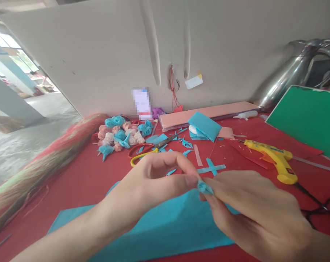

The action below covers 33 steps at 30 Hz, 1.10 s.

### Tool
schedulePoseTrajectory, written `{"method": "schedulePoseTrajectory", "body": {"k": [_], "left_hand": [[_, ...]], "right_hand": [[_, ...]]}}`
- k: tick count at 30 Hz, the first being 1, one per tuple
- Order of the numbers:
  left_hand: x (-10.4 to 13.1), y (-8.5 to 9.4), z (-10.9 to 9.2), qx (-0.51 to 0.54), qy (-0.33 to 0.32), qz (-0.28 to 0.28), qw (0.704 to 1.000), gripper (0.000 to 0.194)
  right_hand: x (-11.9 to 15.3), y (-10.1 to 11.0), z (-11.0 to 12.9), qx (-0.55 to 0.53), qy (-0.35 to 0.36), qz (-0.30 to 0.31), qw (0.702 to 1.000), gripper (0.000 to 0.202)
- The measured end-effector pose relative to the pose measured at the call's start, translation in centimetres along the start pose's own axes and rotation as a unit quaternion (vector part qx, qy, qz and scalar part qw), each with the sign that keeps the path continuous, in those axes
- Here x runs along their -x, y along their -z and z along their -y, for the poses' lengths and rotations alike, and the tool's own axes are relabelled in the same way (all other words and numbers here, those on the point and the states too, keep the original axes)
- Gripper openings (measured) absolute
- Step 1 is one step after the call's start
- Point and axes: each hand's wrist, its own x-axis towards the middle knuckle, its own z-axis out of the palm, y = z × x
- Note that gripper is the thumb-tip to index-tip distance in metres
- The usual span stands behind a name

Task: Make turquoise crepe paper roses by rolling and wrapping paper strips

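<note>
A small rolled blue paper flower [204,187] is pinched between my two hands, in front of me. My left hand [165,178] grips its left side with thumb and forefinger closed. On the other side, my right hand [252,207] presses it between thumb and fingers. Beneath both hands a wide sheet of blue crepe paper [154,233] lies on the red table. Just beyond my left hand are scissors [145,150] with red and yellow handles, among blue paper scraps [186,143].
Finished blue, pink and white paper roses [121,134] are heaped at the back left. A folded blue paper stack [204,126] lies behind the hands. To the right are a yellow glue gun [279,158], a green board [306,120] and a metal jug [287,72]. A fibre bundle [45,163] runs along the left.
</note>
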Motion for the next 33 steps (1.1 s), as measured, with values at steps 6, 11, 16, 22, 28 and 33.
{"method": "schedulePoseTrajectory", "body": {"k": [6, 11, 16, 22, 28, 33], "left_hand": [[0.33, 0.58, -0.32, -0.059, 0.000, 0.022, 0.998, 0.012], [0.42, 0.74, -0.45, -0.132, -0.016, 0.019, 0.991, 0.012], [0.20, 0.51, -0.81, -0.163, -0.006, 0.019, 0.986, 0.016], [0.16, 0.47, -0.78, -0.116, 0.033, 0.026, 0.992, 0.011], [0.03, 0.47, -0.26, -0.029, 0.052, 0.040, 0.997, 0.012], [0.19, 0.20, -0.12, 0.042, 0.034, 0.053, 0.997, 0.012]], "right_hand": [[0.15, -0.14, 0.24, -0.057, -0.019, -0.007, 0.998, 0.026], [-0.20, 0.06, 0.30, -0.068, -0.017, 0.000, 0.998, 0.026], [-0.28, -0.07, 0.14, -0.039, -0.008, -0.002, 0.999, 0.024], [0.24, -0.22, -0.17, -0.018, 0.022, 0.002, 1.000, 0.019], [-0.02, -0.10, -0.19, -0.084, -0.015, 0.006, 0.996, 0.020], [-0.23, -0.16, -0.45, -0.195, -0.100, -0.027, 0.975, 0.024]]}}
